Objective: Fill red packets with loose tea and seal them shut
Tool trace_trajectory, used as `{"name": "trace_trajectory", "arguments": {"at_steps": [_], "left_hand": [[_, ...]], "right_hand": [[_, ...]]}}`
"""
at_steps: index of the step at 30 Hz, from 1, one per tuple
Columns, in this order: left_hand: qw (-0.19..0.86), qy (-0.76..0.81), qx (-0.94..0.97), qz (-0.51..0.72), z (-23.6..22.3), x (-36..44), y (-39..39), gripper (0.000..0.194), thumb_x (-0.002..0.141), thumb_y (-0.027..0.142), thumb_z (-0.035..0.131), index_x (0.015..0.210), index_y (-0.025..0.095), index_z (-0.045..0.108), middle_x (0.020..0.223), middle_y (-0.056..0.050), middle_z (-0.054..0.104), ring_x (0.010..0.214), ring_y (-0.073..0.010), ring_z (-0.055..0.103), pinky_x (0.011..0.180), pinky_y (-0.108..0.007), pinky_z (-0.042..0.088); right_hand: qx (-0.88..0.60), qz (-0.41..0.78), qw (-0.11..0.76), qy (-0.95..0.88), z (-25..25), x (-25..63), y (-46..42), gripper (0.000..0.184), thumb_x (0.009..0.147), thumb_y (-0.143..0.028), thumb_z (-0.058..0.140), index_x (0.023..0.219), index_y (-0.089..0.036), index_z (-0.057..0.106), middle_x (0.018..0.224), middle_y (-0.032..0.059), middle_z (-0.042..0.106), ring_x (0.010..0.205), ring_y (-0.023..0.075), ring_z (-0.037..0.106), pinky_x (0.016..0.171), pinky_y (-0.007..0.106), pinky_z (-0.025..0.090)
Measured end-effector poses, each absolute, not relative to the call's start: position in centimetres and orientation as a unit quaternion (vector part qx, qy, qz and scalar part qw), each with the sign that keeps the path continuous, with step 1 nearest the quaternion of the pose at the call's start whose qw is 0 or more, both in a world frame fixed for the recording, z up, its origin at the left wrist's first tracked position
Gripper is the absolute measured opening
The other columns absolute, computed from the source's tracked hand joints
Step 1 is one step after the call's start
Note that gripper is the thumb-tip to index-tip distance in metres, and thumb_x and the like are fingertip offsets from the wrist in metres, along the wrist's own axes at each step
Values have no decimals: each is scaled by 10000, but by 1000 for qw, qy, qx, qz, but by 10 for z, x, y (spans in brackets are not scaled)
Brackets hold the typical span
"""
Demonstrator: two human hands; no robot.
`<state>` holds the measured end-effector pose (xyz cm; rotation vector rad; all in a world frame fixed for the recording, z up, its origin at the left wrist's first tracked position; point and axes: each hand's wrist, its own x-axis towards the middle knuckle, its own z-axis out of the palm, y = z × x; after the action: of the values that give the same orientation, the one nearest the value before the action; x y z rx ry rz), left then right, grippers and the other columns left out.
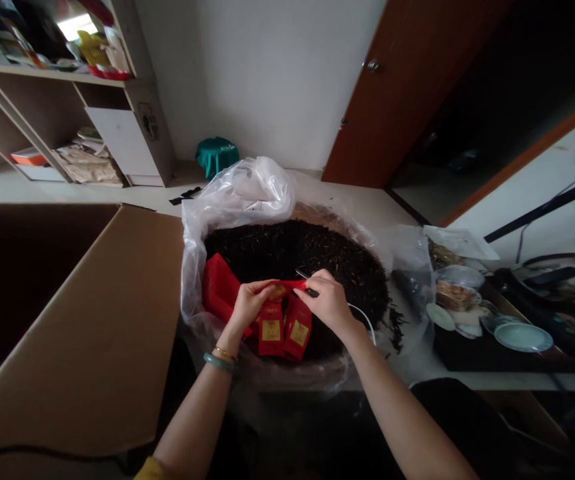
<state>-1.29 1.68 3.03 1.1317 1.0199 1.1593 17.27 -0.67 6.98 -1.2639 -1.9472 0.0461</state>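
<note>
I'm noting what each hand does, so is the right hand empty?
No, the right hand pinches one end of a red packet while the left hand holds its other end.

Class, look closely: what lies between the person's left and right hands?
A red packet, pinched by the left hand and right hand, in the head view.
</note>
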Motion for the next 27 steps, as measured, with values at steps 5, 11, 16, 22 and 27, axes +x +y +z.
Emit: {"name": "trace_trajectory", "arguments": {"at_steps": [5, 11, 16, 22, 27], "left_hand": [[597, 431, 488, 469, 30, -12, 15, 377, 618, 376, 760, 894, 120, 752, 823, -71, 752, 698, -202, 670, 634, -284, 536], [589, 432, 479, 487, 32, -12, 15, 400, 632, 390, 752, 924, 118, 737, 899, -93, 747, 774, -214, 681, 673, -287, 543], [598, 440, 452, 495, 28, -15, 17, 432, 618, 421, 757, 911, 103, 737, 880, -101, 747, 771, -221, 681, 718, -314, 535], [642, 415, 465, 447, 36, -16, 12, 498, 646, 467, 733, 999, 115, 724, 861, -87, 749, 753, -212, 672, 688, -300, 520], [638, 425, 467, 440, 36, -15, 13, 513, 695, 507, 678, 1012, 106, 716, 889, -93, 744, 764, -197, 662, 676, -267, 494]], "right_hand": [[-497, 20, 406, -767, 68, 172, -10, 135, 781, -250, 675, 653, -208, 666, 648, 27, 609, 681, 168, 580, 630, 286, 522], [-506, 82, 456, -727, 62, 168, -10, 149, 799, -257, 618, 664, -197, 636, 792, 58, 667, 732, 174, 634, 695, 295, 526], [-518, 247, 420, -703, 60, 158, -8, 150, 782, -333, 637, 766, -194, 691, 770, 56, 709, 729, 200, 661, 720, 334, 537], [-513, 327, 398, -687, 51, 160, -5, 188, 768, -371, 644, 797, -207, 730, 833, 56, 738, 809, 230, 671, 772, 368, 525], [-517, 399, 363, -665, 48, 162, -7, 274, 808, -422, 589, 775, -185, 721, 683, 25, 712, 701, 211, 653, 689, 332, 527]]}}
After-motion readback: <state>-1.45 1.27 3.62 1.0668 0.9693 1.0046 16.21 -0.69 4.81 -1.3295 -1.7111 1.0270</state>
